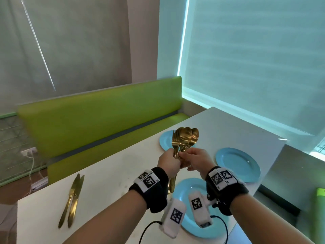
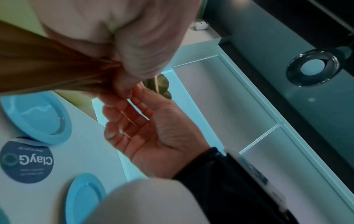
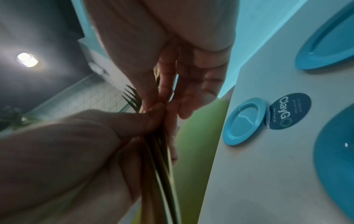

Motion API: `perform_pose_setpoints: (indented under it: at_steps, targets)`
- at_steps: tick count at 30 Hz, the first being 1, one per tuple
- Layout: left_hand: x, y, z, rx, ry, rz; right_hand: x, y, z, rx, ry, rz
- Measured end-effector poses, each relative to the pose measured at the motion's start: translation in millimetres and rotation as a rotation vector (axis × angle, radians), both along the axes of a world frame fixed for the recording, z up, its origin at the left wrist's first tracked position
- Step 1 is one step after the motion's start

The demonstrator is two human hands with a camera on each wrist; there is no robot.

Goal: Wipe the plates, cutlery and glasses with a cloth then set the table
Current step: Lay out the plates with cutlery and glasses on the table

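My left hand point(image 1: 169, 162) grips a bundle of gold forks and spoons point(image 1: 183, 140) by the handles, heads up, above the white table point(image 1: 123, 175). My right hand point(image 1: 187, 155) pinches one piece in the bundle between thumb and forefinger, its other fingers loose. In the right wrist view, fork tines point(image 3: 132, 97) stick out past the left hand point(image 3: 86, 144). Two gold knives point(image 1: 73, 199) lie side by side at the table's near left. Three blue plates sit on the table: far point(image 1: 165, 140), right point(image 1: 237, 164) and near point(image 1: 189, 189), the near one partly hidden by my wrists.
A green padded bench point(image 1: 98, 124) runs along the table's far side. A round blue ClayGo sticker point(image 3: 289, 110) is on the tabletop between the plates. The table's right edge drops beside a grey counter point(image 1: 299, 173), where a green object point(image 1: 318, 208) stands.
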State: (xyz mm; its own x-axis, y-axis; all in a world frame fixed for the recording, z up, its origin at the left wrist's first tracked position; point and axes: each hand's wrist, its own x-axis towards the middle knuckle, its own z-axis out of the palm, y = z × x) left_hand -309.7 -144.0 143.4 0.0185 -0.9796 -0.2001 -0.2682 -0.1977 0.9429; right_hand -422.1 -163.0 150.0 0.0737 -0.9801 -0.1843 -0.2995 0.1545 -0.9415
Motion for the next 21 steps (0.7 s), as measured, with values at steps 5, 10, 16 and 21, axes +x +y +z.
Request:
perform_pose_setpoints:
  at_steps: [5, 10, 16, 21]
  targets:
    - [-16.7, 2.6, -5.8, 0.018, 0.084, 0.011, -18.7, 2.3, -4.4, 0.075, -0.136, -0.010]
    - [-25.6, -8.7, -12.8, 0.105, 0.232, 0.139, -32.2, -13.2, -10.5, 0.122, -0.193, -0.003]
    - [-40.9, -38.0, -28.8, 0.174, 0.218, 0.318, -62.9, -54.5, -20.9, 0.102, -0.231, -0.114]
    - [-51.3, -53.4, -44.6, 0.261, 0.227, 0.406, -123.7, -93.0, -42.8, 0.106, -0.019, -0.110]
